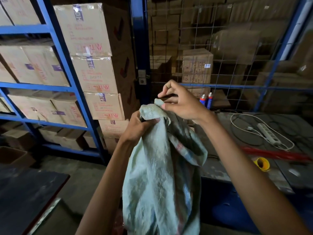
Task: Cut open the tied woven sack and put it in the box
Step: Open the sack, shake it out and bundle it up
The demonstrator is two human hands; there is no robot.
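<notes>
A pale green woven sack [159, 175] hangs limp in front of me, held up by its top. My left hand [137, 126] grips the bunched upper edge from the left, fingers curled round the fabric. My right hand [179, 104] is just above and to the right, its thumb and fingers pinching a small corner of the sack's top. No knife, scissors or tie shows. The sack's mouth folds over darkly on the right side. Its lower end runs out of the frame at the bottom.
Blue shelving [55, 43] stacked with taped cardboard cartons [94, 73] fills the left. A wire mesh partition [220, 56] stands behind. On the dusty table at right lie a power strip [267, 134], a yellow tape roll [262, 164] and two spray cans [205, 100]. A dark board [25, 192] sits lower left.
</notes>
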